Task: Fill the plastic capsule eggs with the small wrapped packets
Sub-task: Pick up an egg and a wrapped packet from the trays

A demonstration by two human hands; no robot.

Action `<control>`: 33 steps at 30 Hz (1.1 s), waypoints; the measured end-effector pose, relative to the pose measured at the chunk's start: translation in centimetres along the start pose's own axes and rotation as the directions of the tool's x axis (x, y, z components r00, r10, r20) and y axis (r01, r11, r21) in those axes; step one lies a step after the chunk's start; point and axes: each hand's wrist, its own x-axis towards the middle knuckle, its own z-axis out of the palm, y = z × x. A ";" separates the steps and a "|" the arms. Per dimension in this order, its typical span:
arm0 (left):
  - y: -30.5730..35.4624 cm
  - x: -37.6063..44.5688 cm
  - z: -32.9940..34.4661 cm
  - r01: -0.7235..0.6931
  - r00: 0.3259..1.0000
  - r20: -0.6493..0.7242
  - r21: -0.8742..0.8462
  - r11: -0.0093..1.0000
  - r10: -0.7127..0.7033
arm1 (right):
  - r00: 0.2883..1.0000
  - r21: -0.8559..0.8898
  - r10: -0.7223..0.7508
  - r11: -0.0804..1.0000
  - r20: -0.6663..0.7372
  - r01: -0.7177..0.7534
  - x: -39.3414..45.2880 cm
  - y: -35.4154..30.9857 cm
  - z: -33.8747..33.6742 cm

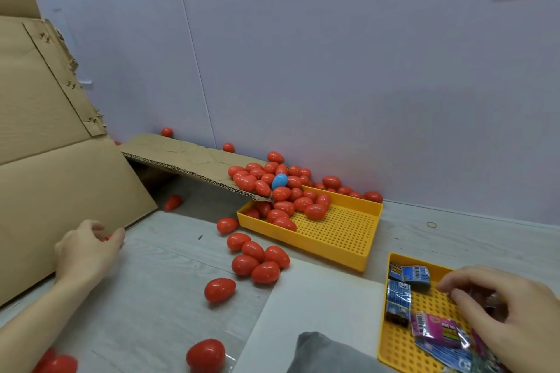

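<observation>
Far left: large cardboard box (45, 160), one flap (194, 163) sloping down to the right like a ramp. Left hand (86, 247) at the box's lower edge, fingers curled round something red, probably a red egg (106, 238); only a sliver shows between the fingers, so the grasp is hard to judge.

Centre: loose red eggs on the grey floor (157, 281), one cluster of five (257, 257), singles nearer the camera. Bottom-left egg (57, 363) cut off by the frame edge. One egg (173, 201) sits in shadow under the flap.

Beyond: pile of red eggs (281, 190) spilling off the flap's end into a yellow perforated tray (339, 233), with a single blue egg (279, 181) on top. More eggs run along the wall behind the tray.

Right: second yellow tray (394, 345) holding small wrapped packets (418, 274), blue and pink. Right hand (497, 312) over this tray, fingers bent down onto the packets; whether it grips one I cannot tell, as the hand covers what lies beneath. Tray and hand cut off at the right and bottom edges.

Grey fabric (321, 351) at bottom centre, unidentified.
</observation>
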 end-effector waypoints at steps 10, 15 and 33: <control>7.1 -0.2 3.6 -0.479 0.866 0.231 0.133 0.868 0.443 | 0.999 -0.046 0.037 0.998 0.025 -0.036 -0.2 3.0 0.8; 8.0 3.9 5.2 -0.508 0.857 0.341 0.434 0.744 0.386 | 0.997 -0.032 0.072 0.997 0.010 -0.071 0.0 4.0 0.9; 10.6 1.7 6.1 -0.386 0.887 0.396 0.360 0.849 0.236 | 0.995 -0.090 0.100 0.991 -0.030 -0.103 -0.1 1.5 0.6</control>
